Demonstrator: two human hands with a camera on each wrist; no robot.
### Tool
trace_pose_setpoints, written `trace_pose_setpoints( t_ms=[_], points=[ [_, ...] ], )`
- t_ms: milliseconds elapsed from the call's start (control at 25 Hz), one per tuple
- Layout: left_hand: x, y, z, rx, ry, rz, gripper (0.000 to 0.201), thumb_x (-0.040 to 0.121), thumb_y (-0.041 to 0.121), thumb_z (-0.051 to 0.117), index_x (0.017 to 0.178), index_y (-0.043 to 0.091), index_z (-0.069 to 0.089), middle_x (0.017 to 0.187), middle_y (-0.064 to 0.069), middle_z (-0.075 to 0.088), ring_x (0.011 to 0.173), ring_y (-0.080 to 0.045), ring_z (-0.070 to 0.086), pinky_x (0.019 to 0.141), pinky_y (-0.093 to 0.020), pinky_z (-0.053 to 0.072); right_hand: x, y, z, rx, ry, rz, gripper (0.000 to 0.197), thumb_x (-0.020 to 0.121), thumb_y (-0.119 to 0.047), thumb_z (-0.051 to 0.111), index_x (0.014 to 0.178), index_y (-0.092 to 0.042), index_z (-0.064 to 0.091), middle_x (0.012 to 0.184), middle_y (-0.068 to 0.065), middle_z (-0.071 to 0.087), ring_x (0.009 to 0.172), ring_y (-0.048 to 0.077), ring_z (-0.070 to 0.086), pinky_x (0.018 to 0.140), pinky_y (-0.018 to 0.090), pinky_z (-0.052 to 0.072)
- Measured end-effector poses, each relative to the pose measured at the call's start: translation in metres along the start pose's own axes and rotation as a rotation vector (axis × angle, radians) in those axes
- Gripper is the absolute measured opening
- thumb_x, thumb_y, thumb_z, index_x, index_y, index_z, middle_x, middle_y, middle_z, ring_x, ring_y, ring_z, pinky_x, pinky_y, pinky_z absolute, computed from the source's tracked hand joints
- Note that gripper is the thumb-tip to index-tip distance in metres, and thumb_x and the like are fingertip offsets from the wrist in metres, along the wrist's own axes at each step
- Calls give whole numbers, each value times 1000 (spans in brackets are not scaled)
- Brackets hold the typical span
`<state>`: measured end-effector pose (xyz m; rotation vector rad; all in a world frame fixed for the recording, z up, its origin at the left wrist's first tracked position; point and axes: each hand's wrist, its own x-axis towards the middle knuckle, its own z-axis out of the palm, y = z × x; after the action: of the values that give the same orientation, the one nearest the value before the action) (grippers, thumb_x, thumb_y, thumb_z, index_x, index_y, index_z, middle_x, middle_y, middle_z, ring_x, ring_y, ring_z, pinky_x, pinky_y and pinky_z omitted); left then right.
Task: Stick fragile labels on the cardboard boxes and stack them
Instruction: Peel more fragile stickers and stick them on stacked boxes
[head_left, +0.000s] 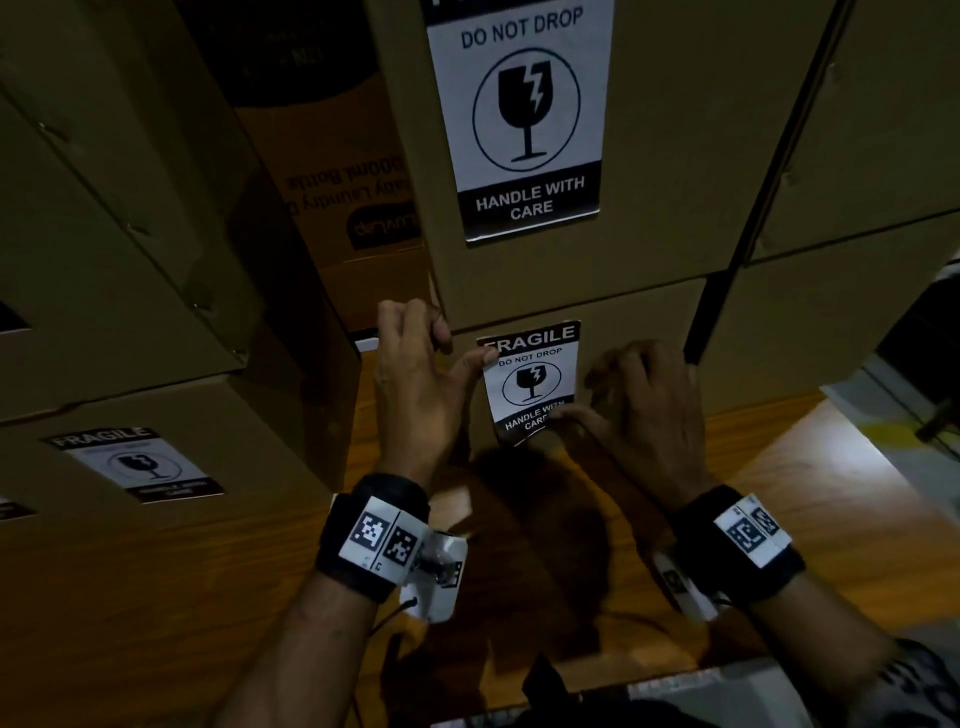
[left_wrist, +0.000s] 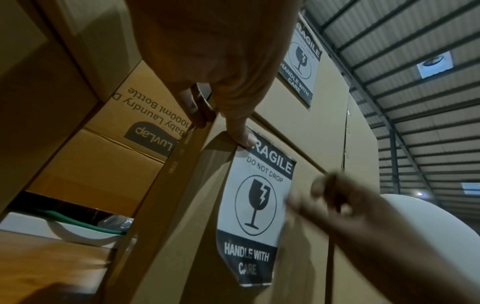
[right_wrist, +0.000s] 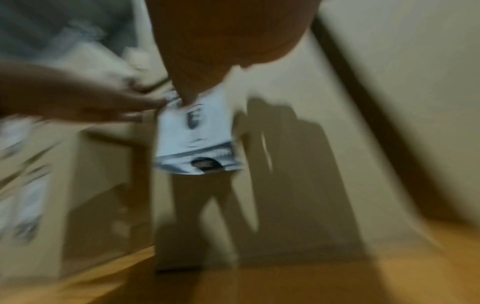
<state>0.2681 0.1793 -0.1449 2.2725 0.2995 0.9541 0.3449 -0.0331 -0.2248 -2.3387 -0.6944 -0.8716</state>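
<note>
A black-and-white fragile label (head_left: 530, 382) (left_wrist: 257, 201) lies on the front of the lower cardboard box (head_left: 628, 322). My left hand (head_left: 415, 374) (left_wrist: 221, 82) presses its thumb on the label's top left corner, with its fingers hooked round the box's left edge. My right hand (head_left: 644, 405) (left_wrist: 350, 209) rests bent fingers on the box face, its thumb on the label's lower right part. The label's bottom edge curls off the cardboard. A second box (head_left: 675, 156) with a larger fragile label (head_left: 524, 114) sits on top. The right wrist view is blurred; the label (right_wrist: 197, 131) shows below my right hand (right_wrist: 221, 41).
More stacked boxes stand at the left, one bearing a fragile label (head_left: 140, 462), and others at the right (head_left: 831, 208). A printed box (head_left: 343, 197) sits behind the gap between the stacks. All stand on a wooden table (head_left: 208, 597).
</note>
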Motion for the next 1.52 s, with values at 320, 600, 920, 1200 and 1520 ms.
trace_pose_setpoints(
  t_ms=[320, 600, 920, 1200, 1520],
  points=[
    [7, -6, -9, 39, -46, 39, 46, 73, 28, 90, 85, 20, 46, 96, 11, 38, 81, 8, 40, 66, -8, 39, -2, -38, 63, -34, 27, -73, 59, 86, -73, 58, 92, -15, 48, 92, 10, 53, 79, 24, 41, 69, 37, 37],
    [7, -4, -12, -15, -80, 39, 44, 74, 23, 89, 85, 18, 47, 96, 9, 39, 76, 8, 40, 63, -9, 39, -14, -33, 63, -185, -202, -176, 78, 63, -59, 89, 112, -15, 47, 106, 9, 36, 87, 24, 34, 72, 41, 48],
    [6, -1, -16, -47, -106, 35, 43, 75, 19, 88, 87, 17, 47, 100, 4, 44, 83, -9, 47, 64, -34, 55, -2, -17, 29, -105, -202, -168, 54, 77, -51, 84, 106, -17, 53, 106, 9, 51, 90, 25, 43, 76, 39, 43],
    [6, -2, -19, -49, -116, 24, 41, 76, 15, 88, 87, 18, 49, 104, 4, 46, 86, -15, 56, 70, -41, 59, 8, 2, 13, -66, -158, -234, 44, 86, -50, 71, 105, -15, 53, 108, 14, 53, 89, 29, 48, 74, 38, 39],
    [3, 1, -17, -37, -68, 22, 39, 76, 13, 87, 86, 18, 49, 100, 8, 44, 87, -5, 49, 69, -28, 56, 11, 16, 7, -125, -110, -283, 52, 91, -61, 60, 105, -11, 57, 108, 14, 53, 88, 30, 53, 72, 39, 46]
  ],
)
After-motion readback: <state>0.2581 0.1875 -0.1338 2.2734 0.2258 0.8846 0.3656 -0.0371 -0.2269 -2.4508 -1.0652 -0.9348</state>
